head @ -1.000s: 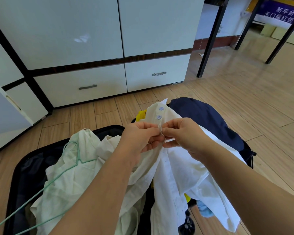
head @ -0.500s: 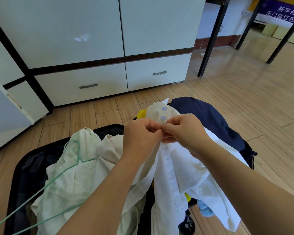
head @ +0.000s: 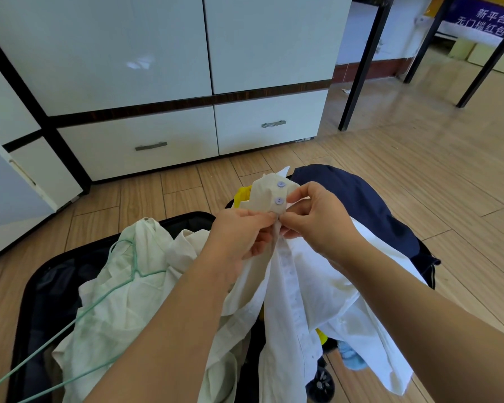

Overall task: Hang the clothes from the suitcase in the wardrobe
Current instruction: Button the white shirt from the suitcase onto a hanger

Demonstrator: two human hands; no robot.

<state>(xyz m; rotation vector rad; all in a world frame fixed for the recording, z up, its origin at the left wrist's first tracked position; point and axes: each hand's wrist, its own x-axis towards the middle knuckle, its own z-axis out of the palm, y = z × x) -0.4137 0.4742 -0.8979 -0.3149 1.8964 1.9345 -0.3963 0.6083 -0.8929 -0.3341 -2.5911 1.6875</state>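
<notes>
Two bare hands meet at the middle of the view, both pinching the button placket of a white cotton shirt; the left hand grips the fabric edge between thumb and fingertips just below two round lilac buttons, and the right hand nips the facing edge, knuckles raised, its fingertips touching those of the left; both forearms reach up from the lower edge of the frame. The shirt's cream-toned upper part stands up above the hands in a stiff fold, while its smooth white body hangs down between the forearms; a row of small pale buttons runs down the placket, too faint to count. One black soft-sided suitcase lies open on the pale wood-plank floor, and the shirt hangs over it; a crumpled pale-green garment fills its left side with one thin green wire hanger lying across it; a dark navy garment is heaped behind the right hand; a scrap of bright yellow fabric shows beside the buttons. Beyond stands one glossy white wardrobe with dark trim; two drawers along its base each carry one flat metal bar handle.
</notes>
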